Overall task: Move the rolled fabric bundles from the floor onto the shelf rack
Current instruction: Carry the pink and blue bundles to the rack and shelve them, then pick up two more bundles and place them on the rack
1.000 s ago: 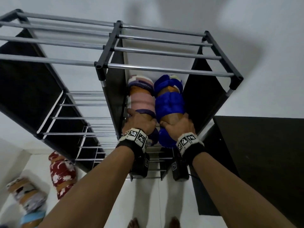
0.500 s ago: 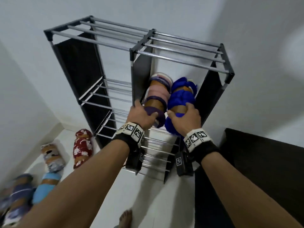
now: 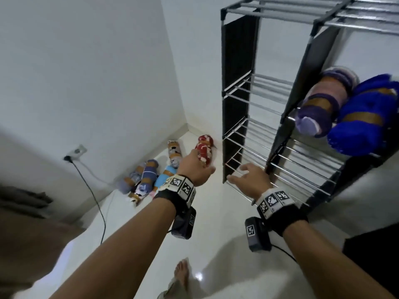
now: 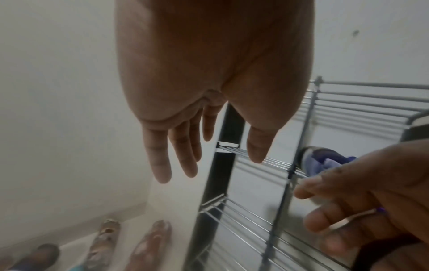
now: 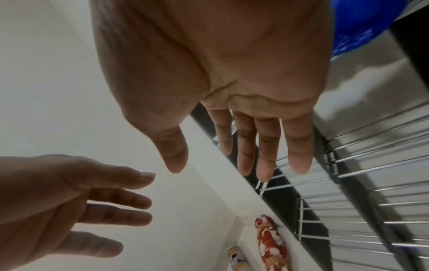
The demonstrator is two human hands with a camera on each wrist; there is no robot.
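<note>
A pink-and-purple bundle (image 3: 323, 100) and a blue bundle (image 3: 367, 121) lie side by side on an upper tier of the black-and-steel shelf rack (image 3: 237, 83). Several more rolled bundles lie on the floor in the corner, among them a red floral bundle (image 3: 204, 151) beside the rack's foot. My left hand (image 3: 197, 167) hangs empty in the air in front of the red floral bundle with straight fingers (image 4: 160, 165). My right hand (image 3: 246, 176) is empty too, its fingers (image 5: 299, 155) spread before the rack's lower rails.
White walls meet in the corner behind the floor bundles. A black cable (image 3: 90, 190) runs from a wall socket (image 3: 75, 152) down across the white floor. My bare foot (image 3: 181, 270) stands at the bottom of the head view. Something dark stands at the right edge.
Both hands have let go of the pink-and-purple and blue bundles and come down and left. The head view has swung left toward the floor bundles in the corner.
</note>
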